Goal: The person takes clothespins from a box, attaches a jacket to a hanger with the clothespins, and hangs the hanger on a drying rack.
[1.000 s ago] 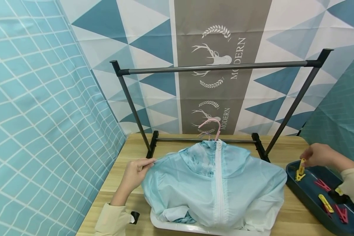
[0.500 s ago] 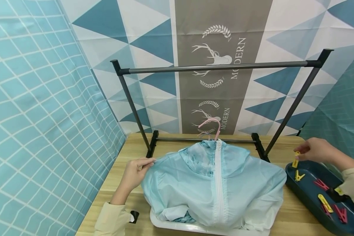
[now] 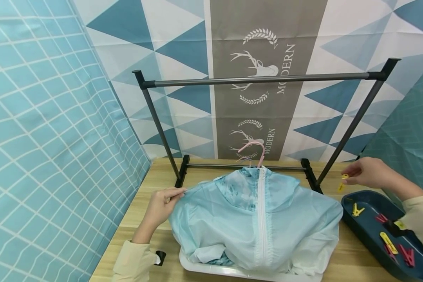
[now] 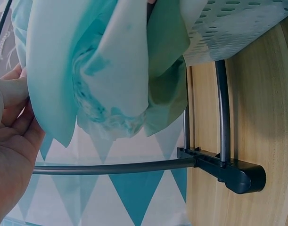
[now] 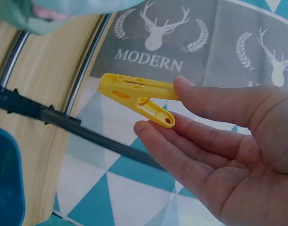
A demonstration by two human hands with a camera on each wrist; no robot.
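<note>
A light blue jacket [image 3: 229, 223] with a white zipper lies over a white basket [image 3: 211, 269]; a pink hanger [image 3: 260, 149] pokes out at its collar. My left hand [image 3: 161, 207] pinches the jacket's left shoulder edge between thumb and fingers, as the left wrist view also shows along the cloth [image 4: 49, 84]. Between the thumb and fingers of my right hand [image 3: 371, 174] is a yellow clothespin [image 5: 139, 96], its jaws closed and pointing away from the palm. That hand is above the table, just beyond the far left end of the dark blue tray [image 3: 359, 231].
Inside the tray lie yellow clothespins [image 3: 389, 243] and red clothespins [image 3: 407, 256]. A black metal rack [image 3: 261, 80] stands behind the jacket on the wooden table [image 3: 127, 235]. Patterned cloth hangs at the back, and a blue checked curtain [image 3: 49, 137] on the left.
My right hand has lifted the yellow clothespin out of the tray and moved left and away, past its rim. My left hand and the jacket have stayed in place.
</note>
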